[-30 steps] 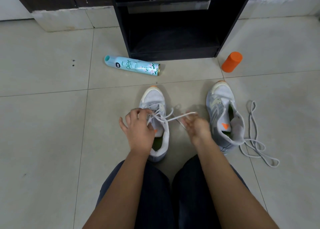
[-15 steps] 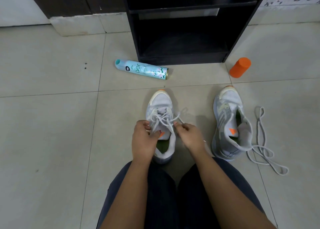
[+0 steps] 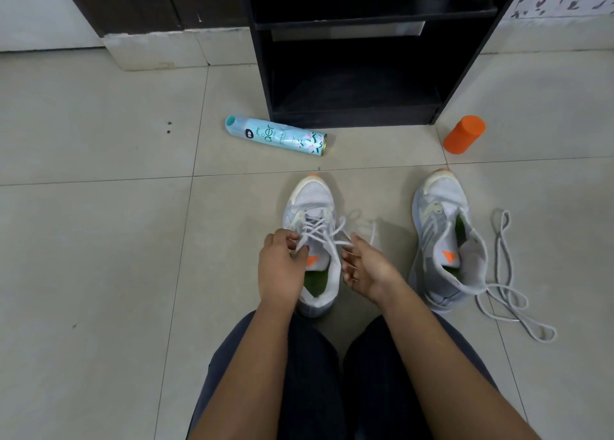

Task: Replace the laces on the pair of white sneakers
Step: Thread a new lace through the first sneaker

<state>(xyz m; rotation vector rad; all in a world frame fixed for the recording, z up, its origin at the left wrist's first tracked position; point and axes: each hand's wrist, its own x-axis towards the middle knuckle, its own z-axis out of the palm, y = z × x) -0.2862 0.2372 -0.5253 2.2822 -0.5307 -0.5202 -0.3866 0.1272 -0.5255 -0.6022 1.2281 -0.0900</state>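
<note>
Sneakers | left shoe (image 3: 312,240) laced partway, lace (image 3: 324,237) pinched in left hand (image 3: 280,270) fingers, right hand (image 3: 365,270) fingers gripping other end | right shoe (image 3: 445,240) unlaced, loose lace (image 3: 505,290) on floor beside it

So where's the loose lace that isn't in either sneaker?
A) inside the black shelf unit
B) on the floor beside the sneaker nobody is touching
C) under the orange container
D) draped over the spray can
B: the loose lace lies coiled on the floor tiles by the unlaced sneaker, while both hands work on the other one.
</note>
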